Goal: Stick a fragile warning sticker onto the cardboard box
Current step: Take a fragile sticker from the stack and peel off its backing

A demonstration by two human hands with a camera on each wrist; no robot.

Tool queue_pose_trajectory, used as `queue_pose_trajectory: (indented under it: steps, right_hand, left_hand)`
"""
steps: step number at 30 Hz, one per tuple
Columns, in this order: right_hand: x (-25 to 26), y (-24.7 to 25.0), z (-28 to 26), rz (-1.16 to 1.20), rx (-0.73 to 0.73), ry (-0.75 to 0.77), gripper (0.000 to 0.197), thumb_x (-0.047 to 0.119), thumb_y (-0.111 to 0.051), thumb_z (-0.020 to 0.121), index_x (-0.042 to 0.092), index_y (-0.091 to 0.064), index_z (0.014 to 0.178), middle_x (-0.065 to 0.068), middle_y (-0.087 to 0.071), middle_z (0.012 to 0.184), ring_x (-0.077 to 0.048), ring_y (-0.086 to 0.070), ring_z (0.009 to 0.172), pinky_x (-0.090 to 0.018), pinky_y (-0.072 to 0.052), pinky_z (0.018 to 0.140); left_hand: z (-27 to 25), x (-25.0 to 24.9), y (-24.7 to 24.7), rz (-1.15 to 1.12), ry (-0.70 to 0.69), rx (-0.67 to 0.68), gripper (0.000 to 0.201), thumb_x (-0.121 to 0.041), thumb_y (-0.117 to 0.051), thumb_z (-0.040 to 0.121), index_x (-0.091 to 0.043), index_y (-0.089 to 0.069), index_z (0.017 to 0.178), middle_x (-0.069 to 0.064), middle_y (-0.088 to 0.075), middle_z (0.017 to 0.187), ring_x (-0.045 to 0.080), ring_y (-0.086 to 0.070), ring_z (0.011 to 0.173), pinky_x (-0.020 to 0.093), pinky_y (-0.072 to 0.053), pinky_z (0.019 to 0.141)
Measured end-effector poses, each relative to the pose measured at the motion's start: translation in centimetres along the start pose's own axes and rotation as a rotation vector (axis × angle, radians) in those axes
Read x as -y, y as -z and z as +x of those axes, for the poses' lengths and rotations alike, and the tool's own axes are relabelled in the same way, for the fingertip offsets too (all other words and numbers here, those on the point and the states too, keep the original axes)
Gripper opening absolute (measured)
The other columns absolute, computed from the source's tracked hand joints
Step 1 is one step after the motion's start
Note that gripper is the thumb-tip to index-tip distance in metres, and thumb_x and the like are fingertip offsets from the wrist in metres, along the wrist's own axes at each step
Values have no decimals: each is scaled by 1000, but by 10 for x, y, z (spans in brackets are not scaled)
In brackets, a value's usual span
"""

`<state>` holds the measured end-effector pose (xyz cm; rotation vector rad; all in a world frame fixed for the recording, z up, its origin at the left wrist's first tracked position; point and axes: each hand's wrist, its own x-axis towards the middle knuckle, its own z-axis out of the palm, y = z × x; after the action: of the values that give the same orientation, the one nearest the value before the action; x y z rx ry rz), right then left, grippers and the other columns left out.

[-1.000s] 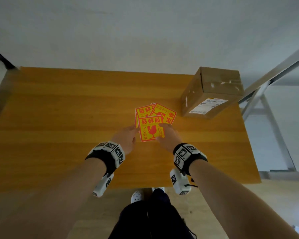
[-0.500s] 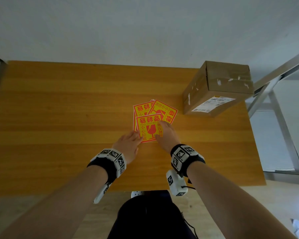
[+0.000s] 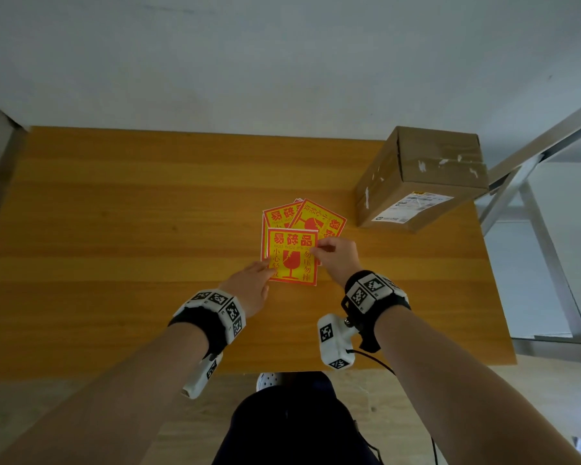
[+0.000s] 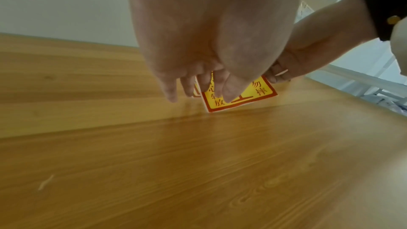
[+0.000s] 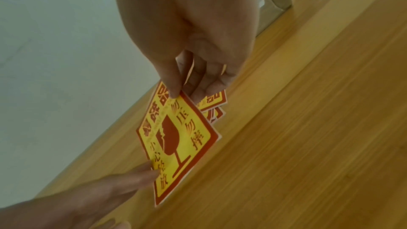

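Together, our two hands meet over a small fan of fragile warning stickers on a wooden table (image 3: 114, 229). We count at least three stickers: the top sticker (image 3: 292, 256) and two more stickers (image 3: 319, 218) fanned out behind it; whether further ones hide beneath, we cannot tell. Each is yellow with a red border, a red broken wine glass, and red Chinese writing. Across the top we read 易碎品; down the left side 小心轻放; down the right side 勿压勿摔. A thin line of small English print sits under the heading, too blurred to read.

Our right hand (image 3: 337, 258) pinches the top sticker's upper right edge between thumb and fingers, lifting that side off the pile. Our left hand (image 3: 249, 286) is flat, its straight fingertips (image 5: 152, 171) pressing the sticker's lower left part.

One cardboard box (image 3: 426, 169) stands at the table's far right corner, well apart from the stickers, bearing one white shipping label (image 3: 413, 206) whose print is too small to read.
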<state>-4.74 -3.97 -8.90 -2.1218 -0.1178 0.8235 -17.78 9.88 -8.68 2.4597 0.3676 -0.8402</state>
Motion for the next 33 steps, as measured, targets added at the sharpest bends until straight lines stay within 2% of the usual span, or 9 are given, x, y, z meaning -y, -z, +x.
queue_pose_trajectory:
  steps: [4,6,10,13,17,20,25,30,33]
  right_hand:
    - [17,13,-9,131,50,14,6,8,-61,87,12,-60,83,-21,-68,104,-30,-67,91,-38,-58,81]
    - [25,20,-12,155,63,34,11,8,-61,87,15,-58,80,-21,-69,102,-29,-67,90,-40,-57,82]
    - [40,32,-21,223,72,52,8,6,-58,89,5,-58,96,-17,-67,100,-24,-65,88,-34,-56,81]
    - [48,40,-27,205,49,80,16,7,-57,89,-1,-59,103,-20,-68,104,-30,-67,92,-40,-56,87]
    - [57,49,-31,150,24,144,15,8,-58,89,3,-62,102,-25,-67,105,-41,-64,101,-50,-54,88]
    - [62,54,-34,104,59,168,30,11,-58,89,3,-58,118,-19,-64,119,-32,-62,109,-43,-52,94]
    - [76,58,-39,-98,-5,284,50,17,-59,89,8,-45,137,-10,-51,139,-23,-49,126,-26,-43,88]
    - [93,50,-46,-187,179,439,30,18,-54,92,7,-64,118,1,-64,96,8,-51,58,-5,-38,52]
    - [97,46,-44,-157,222,437,29,17,-53,93,7,-65,117,8,-61,84,7,-46,52,-9,-31,52]
  left_hand:
    - [-8,-6,15,-158,31,-241,35,-14,-42,94,-13,-38,129,11,-50,134,21,-59,104,35,-51,88]
    - [-13,-12,25,-263,53,-323,39,-14,-43,95,-13,-32,132,13,-60,120,18,-59,83,30,-49,71]
    - [-15,-21,46,-557,179,-313,48,-20,-44,96,-11,-30,140,12,-66,115,26,-62,83,31,-47,64]
    - [-15,-24,60,-757,233,-287,25,-20,-50,93,-10,-58,114,16,-64,105,26,-57,81,33,-45,72]
    - [-18,-27,67,-1026,236,-338,17,-12,-56,90,0,-61,102,8,-64,77,22,-58,68,33,-51,70]
    - [-22,-34,75,-1146,244,-313,14,-9,-53,92,-11,-52,78,7,-63,76,19,-60,68,29,-54,65]
    - [-27,-47,88,-1254,228,-318,19,-5,-51,93,-9,-45,75,10,-61,78,19,-60,69,29,-55,60]
    - [-25,-54,100,-1240,204,-401,16,-4,-56,90,-6,-50,75,13,-63,77,22,-62,66,25,-58,46]
    - [-25,-60,107,-1232,168,-427,13,-4,-57,89,-4,-53,77,16,-62,77,25,-63,65,27,-59,52]
